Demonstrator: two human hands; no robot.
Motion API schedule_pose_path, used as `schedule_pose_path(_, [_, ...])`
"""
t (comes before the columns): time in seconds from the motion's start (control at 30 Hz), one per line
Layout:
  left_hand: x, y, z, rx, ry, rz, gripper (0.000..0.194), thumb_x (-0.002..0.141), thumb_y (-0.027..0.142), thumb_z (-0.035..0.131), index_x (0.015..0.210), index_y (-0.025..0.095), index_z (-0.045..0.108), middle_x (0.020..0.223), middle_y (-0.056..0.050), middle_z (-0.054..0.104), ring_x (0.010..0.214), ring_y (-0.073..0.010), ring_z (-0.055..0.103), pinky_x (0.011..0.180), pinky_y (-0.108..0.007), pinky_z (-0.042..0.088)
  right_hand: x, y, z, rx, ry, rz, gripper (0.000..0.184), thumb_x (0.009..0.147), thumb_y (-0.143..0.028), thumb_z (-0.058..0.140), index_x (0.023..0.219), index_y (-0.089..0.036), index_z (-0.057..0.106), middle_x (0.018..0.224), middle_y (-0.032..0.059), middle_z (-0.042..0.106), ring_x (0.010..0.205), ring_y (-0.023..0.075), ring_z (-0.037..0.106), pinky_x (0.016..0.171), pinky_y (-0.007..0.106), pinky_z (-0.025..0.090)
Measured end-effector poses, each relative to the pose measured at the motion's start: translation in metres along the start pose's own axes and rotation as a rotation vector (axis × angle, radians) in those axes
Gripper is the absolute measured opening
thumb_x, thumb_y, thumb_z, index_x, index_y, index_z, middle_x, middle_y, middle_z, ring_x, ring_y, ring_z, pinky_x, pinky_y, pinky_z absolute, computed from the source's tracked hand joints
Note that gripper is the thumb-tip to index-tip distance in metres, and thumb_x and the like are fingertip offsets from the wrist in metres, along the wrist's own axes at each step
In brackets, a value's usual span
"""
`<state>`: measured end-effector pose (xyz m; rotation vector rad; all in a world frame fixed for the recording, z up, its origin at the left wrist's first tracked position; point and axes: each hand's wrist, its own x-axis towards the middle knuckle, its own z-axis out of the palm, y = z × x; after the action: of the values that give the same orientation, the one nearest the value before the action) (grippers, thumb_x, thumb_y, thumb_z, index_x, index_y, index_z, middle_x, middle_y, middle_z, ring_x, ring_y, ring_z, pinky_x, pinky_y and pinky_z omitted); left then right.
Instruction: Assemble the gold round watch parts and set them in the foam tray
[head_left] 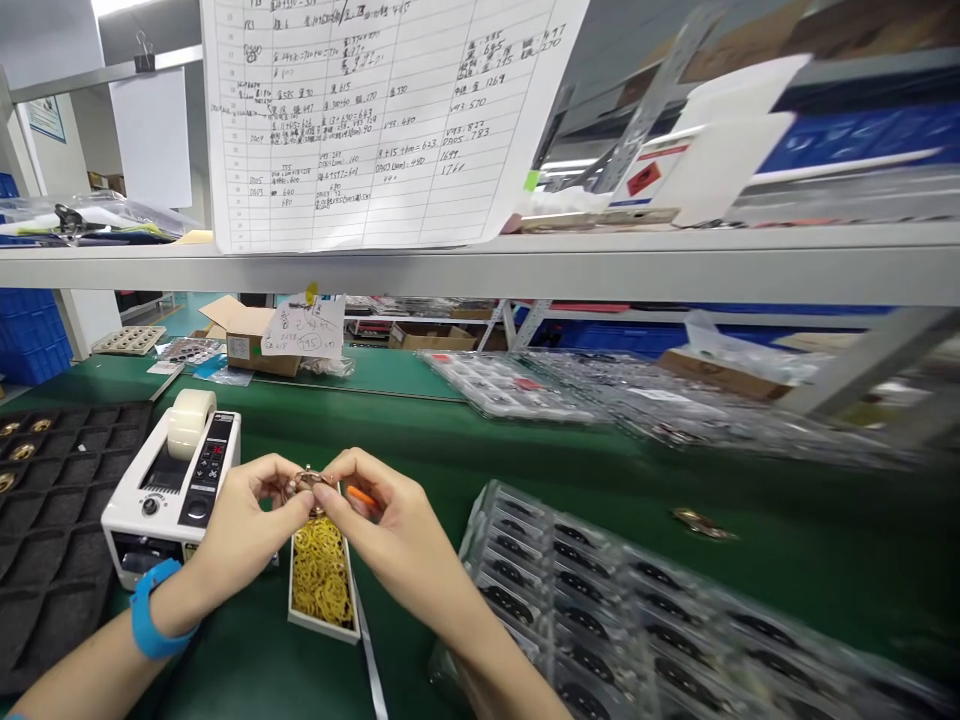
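Left hand: the left hand (240,525), a blue wristband (154,610) at its wrist, is closed, pinching the small gold metal piece from the left with thumb and fingertips.

Right hand: the right hand (397,530) is closed too, pinching the same piece from the right. The end of an orange stick (361,496) shows just beside its fingers; whether the hand grips it, I cannot tell.

Held item: the small gold metal piece (307,480) sits between both hands, above the white box. Its exact shape is partly hidden by the fingers.

Just below: the small white box (324,628) stands directly under the hands, filled with yellow loops (321,580).

Left edge: the white tape dispenser (176,490), with its roll of tape (191,422) on top, stands just beside the left hand. Farther left, a black foam tray (52,540) holds gold pieces in its cells.

Right edge: the clear plastic tray (600,600) of dark parts lies under the right forearm's side, reaching the lower right corner.

Open room: the green worktop (247,660) shows between the white box and the clear plastic tray, and in a wide band to the right, where a loose gold piece (701,522) lies.

Above: a grey shelf (480,270) crosses the view, with a handwritten paper sheet (360,120) above it.
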<state>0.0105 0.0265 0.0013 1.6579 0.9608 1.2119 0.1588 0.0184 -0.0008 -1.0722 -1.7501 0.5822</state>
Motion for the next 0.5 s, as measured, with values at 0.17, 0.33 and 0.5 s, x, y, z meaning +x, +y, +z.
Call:
schedule_pose_path(0.17, [0.004,0.000,-0.010,0.328,-0.129,0.085,0.006,0.073,0.015,0.058,0.068,0.017,0.059,0.068,0.002,0.055,0.066,-0.0136,0.049,0.059,-0.024,0.036,-0.001,0.003,-0.005,-0.274,-0.020,-0.285,0.012,0.084,-0.017,0.049,0.073,-0.021,0.051,0.067,-0.0008,0.056,0.056,0.0122,0.049,0.049,0.023,0.036])
schedule_pose_path(0.33, [0.004,0.003,-0.010,0.135,-0.059,0.099,0.009,0.081,0.022,0.056,0.085,0.017,0.062,0.077,-0.001,0.062,0.070,-0.0139,0.054,0.063,-0.024,0.041,-0.015,-0.009,-0.002,-0.360,0.300,-0.643,0.013,0.085,-0.011,0.055,0.092,-0.021,0.056,0.080,0.0043,0.060,0.066,0.0128,0.057,0.052,0.022,0.045])
schedule_pose_path(0.5, [-0.004,0.006,-0.005,-0.266,-0.005,-0.038,0.016,0.079,0.030,0.064,0.082,0.017,0.056,0.069,0.001,0.064,0.057,-0.0098,0.056,0.054,-0.020,0.043,-0.023,-0.011,0.008,-0.660,0.481,-0.838,0.017,0.083,-0.009,0.059,0.094,-0.022,0.063,0.088,0.0085,0.066,0.063,0.0136,0.057,0.055,0.026,0.047])
